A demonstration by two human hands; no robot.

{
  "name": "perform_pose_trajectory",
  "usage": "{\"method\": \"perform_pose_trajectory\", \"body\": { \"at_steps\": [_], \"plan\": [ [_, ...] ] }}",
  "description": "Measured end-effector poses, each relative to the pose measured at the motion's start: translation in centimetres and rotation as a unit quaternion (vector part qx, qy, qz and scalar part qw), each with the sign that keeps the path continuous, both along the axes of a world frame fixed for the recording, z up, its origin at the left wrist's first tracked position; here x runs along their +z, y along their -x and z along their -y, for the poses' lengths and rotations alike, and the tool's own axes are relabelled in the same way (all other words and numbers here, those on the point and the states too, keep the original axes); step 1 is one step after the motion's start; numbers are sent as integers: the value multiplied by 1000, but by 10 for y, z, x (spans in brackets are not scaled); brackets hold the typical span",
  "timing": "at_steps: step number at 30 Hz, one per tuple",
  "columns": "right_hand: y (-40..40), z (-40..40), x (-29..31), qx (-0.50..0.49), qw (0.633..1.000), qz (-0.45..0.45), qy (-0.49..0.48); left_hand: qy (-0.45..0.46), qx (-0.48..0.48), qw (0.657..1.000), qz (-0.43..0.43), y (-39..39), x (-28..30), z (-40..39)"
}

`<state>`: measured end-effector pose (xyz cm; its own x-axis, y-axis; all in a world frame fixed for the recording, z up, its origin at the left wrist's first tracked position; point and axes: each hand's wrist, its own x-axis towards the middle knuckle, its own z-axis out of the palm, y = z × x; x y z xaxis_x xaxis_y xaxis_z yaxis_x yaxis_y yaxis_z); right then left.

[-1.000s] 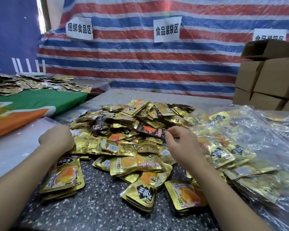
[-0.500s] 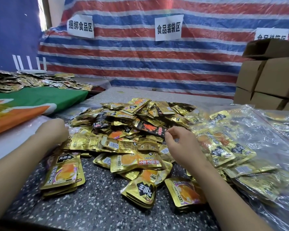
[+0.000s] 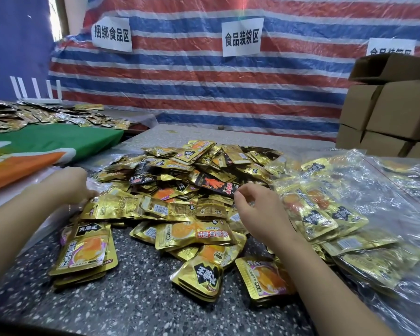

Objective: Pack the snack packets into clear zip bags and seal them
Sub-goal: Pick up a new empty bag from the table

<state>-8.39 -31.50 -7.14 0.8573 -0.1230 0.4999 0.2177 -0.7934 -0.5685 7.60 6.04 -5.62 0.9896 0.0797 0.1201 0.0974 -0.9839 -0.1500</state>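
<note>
A: Nearest us, on the speckled table (image 3: 131,304) in front of the pile (image 3: 192,180), what has been sorted?

B: Three small stacks (image 3: 85,253) of gold packets, squared up at the pile's near edge: one at its near left, two at its near right. None of them is in a bag yet.

A: And the hands?

B: The left hand (image 3: 68,184) sits at the pile's left edge, fingers bent down onto clear plastic lying there. Whether it actually grips that plastic, I cannot tell. The right hand (image 3: 255,204) hovers at the pile's near right, fingers loosely curled, thumb and forefinger close together beside a black packet (image 3: 216,185). It looks to hold nothing.

A: So what is done?

B: Right of the pile, filled clear bags (image 3: 320,214) lie overlapping, gold packets inside. Whether their zips are pressed closed is too hard to see.

A: And left to do?

B: Most of it, I judge. The pile is still large and loose. Far left of it, beyond a green cloth (image 3: 49,141), more packets (image 3: 34,115) lie spread out. Behind the bags, cardboard boxes (image 3: 386,117) are stacked against the striped tarp (image 3: 204,93).
</note>
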Motion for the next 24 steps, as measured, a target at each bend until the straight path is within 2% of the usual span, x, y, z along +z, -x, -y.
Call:
{"method": "perform_pose_trajectory", "body": {
  "at_steps": [9,20,24],
  "plan": [
    [1,0,0,4,1000,-1,-6,21,-11,1000,-2,0,-2,-5],
    [1,1,0,7,1000,-5,0,-59,-59,995,61,3,-18,-6],
    [1,1,0,8,1000,-4,1,-102,-77,991,37,3,-19,-3]
  ]
}}
